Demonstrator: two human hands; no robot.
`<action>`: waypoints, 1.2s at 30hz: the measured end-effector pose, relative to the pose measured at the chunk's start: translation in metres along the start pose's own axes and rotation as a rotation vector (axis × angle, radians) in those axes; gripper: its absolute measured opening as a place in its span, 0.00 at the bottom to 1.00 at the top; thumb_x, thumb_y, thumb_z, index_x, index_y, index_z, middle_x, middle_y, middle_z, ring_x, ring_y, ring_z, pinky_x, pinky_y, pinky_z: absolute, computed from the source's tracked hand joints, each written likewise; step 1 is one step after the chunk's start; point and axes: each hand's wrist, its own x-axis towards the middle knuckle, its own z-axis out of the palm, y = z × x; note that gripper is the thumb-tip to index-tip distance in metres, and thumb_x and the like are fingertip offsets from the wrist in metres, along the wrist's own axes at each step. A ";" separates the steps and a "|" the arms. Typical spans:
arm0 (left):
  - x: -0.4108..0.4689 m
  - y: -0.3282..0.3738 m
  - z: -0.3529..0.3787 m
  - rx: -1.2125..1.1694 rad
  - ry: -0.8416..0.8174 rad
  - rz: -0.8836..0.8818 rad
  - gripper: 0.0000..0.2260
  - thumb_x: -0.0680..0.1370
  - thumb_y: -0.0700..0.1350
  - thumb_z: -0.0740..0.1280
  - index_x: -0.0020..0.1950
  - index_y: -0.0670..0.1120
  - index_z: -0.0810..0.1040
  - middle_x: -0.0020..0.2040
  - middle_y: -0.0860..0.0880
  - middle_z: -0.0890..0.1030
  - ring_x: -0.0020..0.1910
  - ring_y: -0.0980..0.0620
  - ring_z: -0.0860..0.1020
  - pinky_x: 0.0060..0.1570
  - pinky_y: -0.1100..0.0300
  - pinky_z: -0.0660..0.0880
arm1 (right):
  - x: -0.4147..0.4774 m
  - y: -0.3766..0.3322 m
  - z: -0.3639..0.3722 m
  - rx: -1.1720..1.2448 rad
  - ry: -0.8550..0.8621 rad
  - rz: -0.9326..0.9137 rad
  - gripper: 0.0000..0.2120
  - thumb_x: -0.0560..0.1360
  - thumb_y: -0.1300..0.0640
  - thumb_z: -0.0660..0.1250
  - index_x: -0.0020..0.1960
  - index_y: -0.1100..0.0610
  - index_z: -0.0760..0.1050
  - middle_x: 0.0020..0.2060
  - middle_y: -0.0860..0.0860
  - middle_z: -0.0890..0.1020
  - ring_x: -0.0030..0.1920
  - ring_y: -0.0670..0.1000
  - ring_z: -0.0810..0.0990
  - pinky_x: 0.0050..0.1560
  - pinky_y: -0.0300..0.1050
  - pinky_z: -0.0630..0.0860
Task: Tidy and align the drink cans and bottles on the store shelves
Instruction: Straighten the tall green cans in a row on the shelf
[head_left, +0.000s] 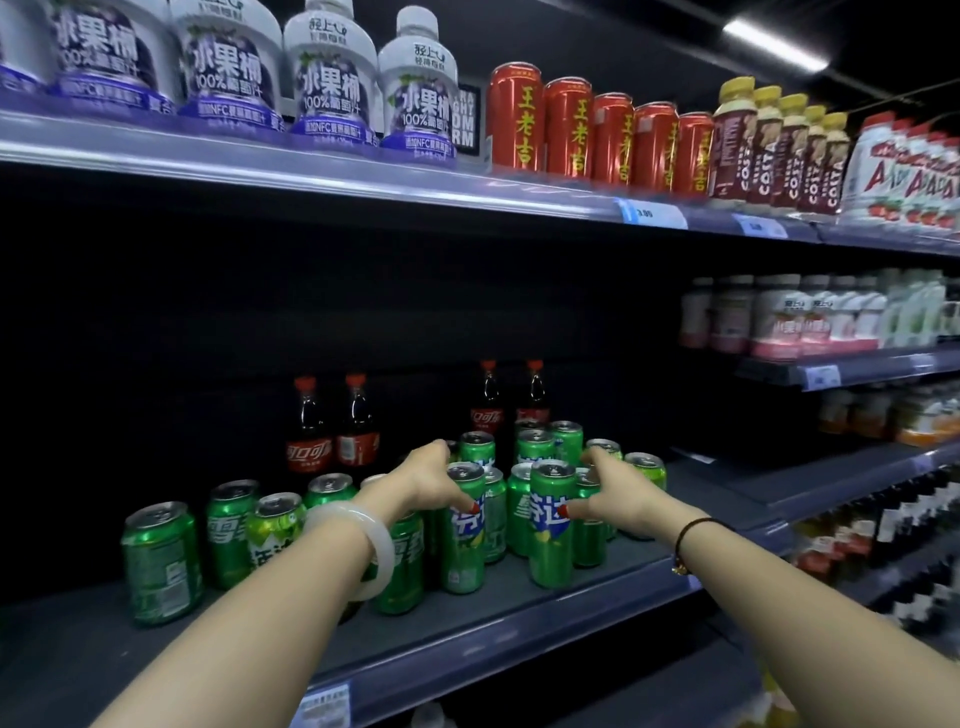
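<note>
A dark store aisle is shown, with grey shelving running off to the right. On the middle shelf (519, 639) a loose cluster of green drink cans is gathered. Two slim cans are stood upright near the front edge, side by side with a gap between them: the left tall can (464, 545) and the right tall can (551, 545). The left hand (426, 480) is clamped round the left tall can, its thumb laid on the label and its fingers curled behind the top. The right hand (618, 488) is wrapped on the right tall can in like manner, its thumb pressed to the label. A white bangle (358, 540) is worn on the left wrist and a dark cord (691, 530) on the right.

Short green cans (161, 561) are scattered unevenly towards the left end of the shelf, and further slim cans (535, 447) are crowded behind the two that are held. Cola bottles (309, 431) with red caps are set along the back edge in two pairs.

On the upper shelf (363, 176), grape juice bottles (322, 78), red cans (566, 127) and coffee bottles (769, 145) are lined along the front edge, from left to right.
</note>
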 end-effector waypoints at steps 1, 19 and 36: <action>0.003 -0.001 0.001 0.001 -0.001 0.003 0.35 0.66 0.49 0.78 0.67 0.42 0.67 0.62 0.45 0.74 0.55 0.49 0.73 0.48 0.60 0.70 | 0.004 0.000 0.002 0.004 -0.016 0.000 0.44 0.69 0.51 0.74 0.75 0.59 0.52 0.73 0.56 0.63 0.71 0.55 0.65 0.67 0.47 0.69; 0.010 -0.010 0.018 -0.075 0.053 0.018 0.34 0.64 0.47 0.79 0.67 0.44 0.70 0.63 0.45 0.75 0.60 0.46 0.75 0.53 0.58 0.72 | 0.024 0.005 0.022 0.138 0.003 -0.039 0.30 0.67 0.56 0.75 0.63 0.55 0.64 0.62 0.53 0.71 0.54 0.49 0.71 0.47 0.39 0.70; -0.041 0.004 0.000 -0.077 0.139 0.036 0.29 0.64 0.47 0.79 0.63 0.43 0.75 0.60 0.47 0.77 0.60 0.49 0.75 0.55 0.57 0.73 | -0.001 -0.003 0.016 0.317 -0.093 -0.111 0.34 0.67 0.61 0.75 0.69 0.57 0.63 0.62 0.52 0.73 0.54 0.49 0.73 0.51 0.39 0.70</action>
